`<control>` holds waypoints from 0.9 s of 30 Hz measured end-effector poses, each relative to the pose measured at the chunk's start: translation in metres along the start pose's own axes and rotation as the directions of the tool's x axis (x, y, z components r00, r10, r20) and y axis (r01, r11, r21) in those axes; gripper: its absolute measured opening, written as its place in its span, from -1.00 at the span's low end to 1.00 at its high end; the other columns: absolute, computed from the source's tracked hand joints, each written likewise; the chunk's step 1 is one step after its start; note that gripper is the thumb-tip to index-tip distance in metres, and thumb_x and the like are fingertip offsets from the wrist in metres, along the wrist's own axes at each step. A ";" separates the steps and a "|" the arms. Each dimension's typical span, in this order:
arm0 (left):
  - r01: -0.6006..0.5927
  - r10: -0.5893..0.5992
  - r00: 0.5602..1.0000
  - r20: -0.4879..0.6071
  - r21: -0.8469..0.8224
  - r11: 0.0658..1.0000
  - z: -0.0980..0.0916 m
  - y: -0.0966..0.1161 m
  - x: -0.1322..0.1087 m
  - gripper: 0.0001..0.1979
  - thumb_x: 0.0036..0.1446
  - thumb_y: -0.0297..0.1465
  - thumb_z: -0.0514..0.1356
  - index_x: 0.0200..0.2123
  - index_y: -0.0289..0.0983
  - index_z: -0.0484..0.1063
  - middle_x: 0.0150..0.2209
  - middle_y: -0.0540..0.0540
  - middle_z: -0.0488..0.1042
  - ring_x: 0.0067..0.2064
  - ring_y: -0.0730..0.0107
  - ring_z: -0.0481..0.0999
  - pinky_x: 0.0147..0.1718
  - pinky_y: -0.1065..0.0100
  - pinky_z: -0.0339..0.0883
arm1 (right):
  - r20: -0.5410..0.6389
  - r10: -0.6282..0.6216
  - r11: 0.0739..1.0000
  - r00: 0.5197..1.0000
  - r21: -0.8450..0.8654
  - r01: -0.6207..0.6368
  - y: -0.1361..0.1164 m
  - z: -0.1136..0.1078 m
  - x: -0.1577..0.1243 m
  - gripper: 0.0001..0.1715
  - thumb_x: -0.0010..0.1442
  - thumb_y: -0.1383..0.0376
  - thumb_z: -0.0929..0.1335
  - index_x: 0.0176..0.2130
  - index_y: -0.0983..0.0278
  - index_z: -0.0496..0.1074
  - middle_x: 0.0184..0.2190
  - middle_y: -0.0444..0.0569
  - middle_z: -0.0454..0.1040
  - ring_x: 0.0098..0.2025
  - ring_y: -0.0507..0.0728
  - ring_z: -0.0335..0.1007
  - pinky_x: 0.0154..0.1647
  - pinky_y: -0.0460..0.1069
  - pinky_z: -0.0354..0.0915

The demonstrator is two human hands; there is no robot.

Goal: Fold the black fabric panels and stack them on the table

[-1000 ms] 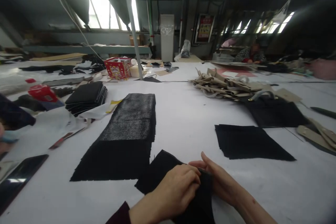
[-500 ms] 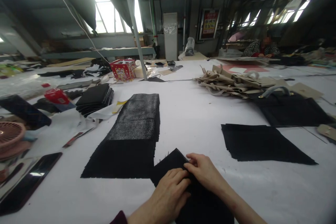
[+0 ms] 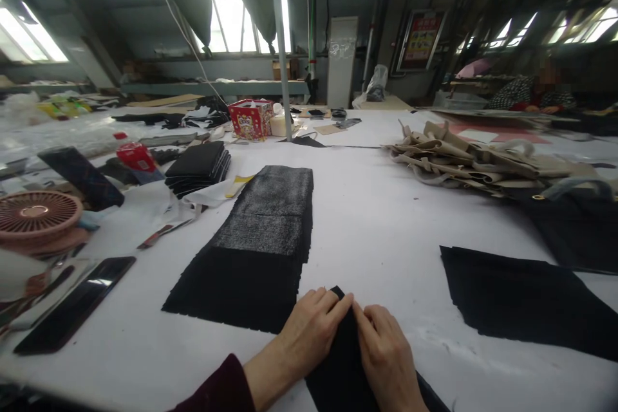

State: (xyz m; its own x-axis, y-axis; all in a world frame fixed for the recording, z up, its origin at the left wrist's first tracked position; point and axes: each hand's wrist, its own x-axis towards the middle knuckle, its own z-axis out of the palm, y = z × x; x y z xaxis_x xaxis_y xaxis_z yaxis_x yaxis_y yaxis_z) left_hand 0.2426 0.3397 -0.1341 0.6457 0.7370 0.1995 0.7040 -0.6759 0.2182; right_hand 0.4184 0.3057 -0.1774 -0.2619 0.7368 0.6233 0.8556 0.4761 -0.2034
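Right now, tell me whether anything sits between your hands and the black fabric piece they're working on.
Nothing visible does. Your left hand and right hand both lie directly on the black fabric piece, one on each side of its upper tip. The black fabric panels lie off to the left, beside your left hand, not between.

Left of me: pink fan [image 3: 36,214], glossy black panel [image 3: 74,304]
Far ahead: red printed box [image 3: 251,119], stacked black pieces [image 3: 197,168]
Right of me: heap of beige straps [image 3: 458,158]
Far right: co-worker [image 3: 512,93] seated at another table
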 end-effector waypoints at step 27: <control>0.107 -0.107 0.994 -0.020 -0.022 0.994 0.012 -0.007 -0.001 -0.58 0.35 -0.51 -0.03 0.25 -0.25 0.19 -0.13 -0.13 0.37 -0.17 0.19 0.34 -0.20 0.10 0.28 | 0.067 -0.181 0.981 0.981 -0.052 0.184 0.014 0.008 -0.008 -0.51 0.28 0.51 0.20 0.18 0.48 0.30 -0.26 0.13 0.43 -0.26 0.18 0.34 -0.27 0.06 0.33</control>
State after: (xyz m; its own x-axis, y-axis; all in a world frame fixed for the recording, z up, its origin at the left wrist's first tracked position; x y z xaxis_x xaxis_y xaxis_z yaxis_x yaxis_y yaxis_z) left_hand 0.2405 0.3441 -0.1473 0.5608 0.8050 0.1936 0.7622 -0.5933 0.2589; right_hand 0.4296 0.3099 -0.1913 -0.4416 0.6692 0.5977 0.8147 0.5781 -0.0453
